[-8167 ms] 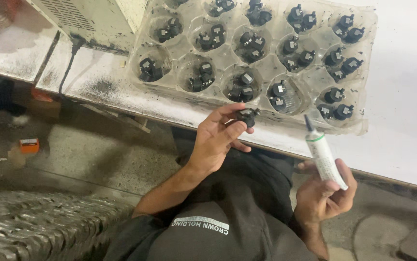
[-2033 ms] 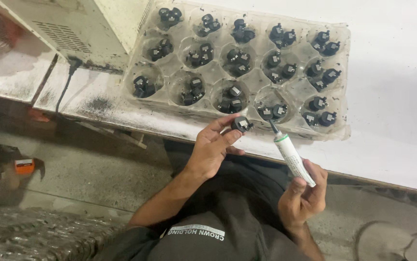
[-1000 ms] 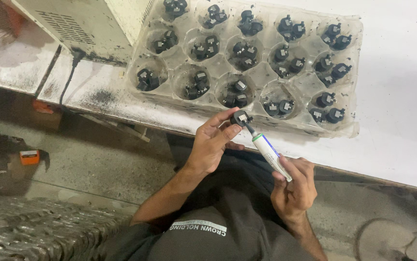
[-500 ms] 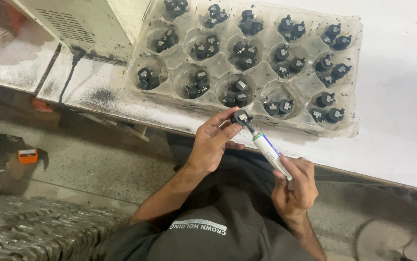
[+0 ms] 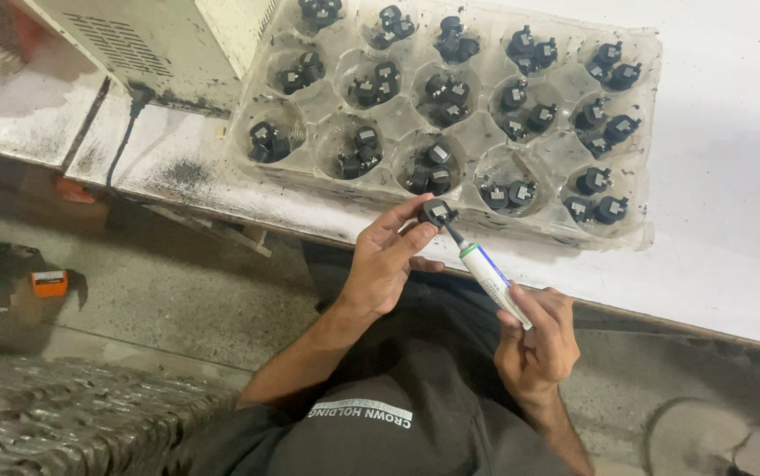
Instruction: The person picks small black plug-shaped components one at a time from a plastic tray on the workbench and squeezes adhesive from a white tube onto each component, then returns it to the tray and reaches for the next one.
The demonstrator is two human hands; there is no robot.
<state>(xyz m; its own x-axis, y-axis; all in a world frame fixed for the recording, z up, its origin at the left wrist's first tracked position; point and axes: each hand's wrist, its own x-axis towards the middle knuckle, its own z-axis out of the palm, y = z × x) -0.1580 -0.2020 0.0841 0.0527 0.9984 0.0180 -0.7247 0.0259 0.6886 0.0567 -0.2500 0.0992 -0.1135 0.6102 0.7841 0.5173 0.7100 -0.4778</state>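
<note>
- My left hand [image 5: 380, 264] pinches a small black part [image 5: 435, 211] between thumb and fingertips, held up just in front of the table [image 5: 733, 220] edge.
- My left thumb lies along the near side of the part; the index finger curls over its top.
- My right hand [image 5: 534, 339] is wrapped around a white tube [image 5: 493, 275] with a green and blue band, fingers pressed together on its lower end.
- The tube slants up and to the left, and its thin dark nozzle touches the part at its right side.
- The part sits just below the near rim of a clear plastic tray [image 5: 477, 141], close to it; I cannot tell whether they touch.
- The tray lies flat on the white table and has round pockets in rows.
- Most pockets hold two black pieces [image 5: 440, 167] of the same kind as the one in my fingers.
- A pale metal box [image 5: 151, 44] with vent slots stands on the table left of the tray, a dark cable dropping from its lower corner.
- The table surface near the box is smeared with dark grime.
- Below the table edge is a bare concrete floor, with a small orange object [image 5: 48, 282] lying well to the left.
- My dark shirt [image 5: 371, 423] fills the bottom of the view, both forearms rising from it toward the table.
</note>
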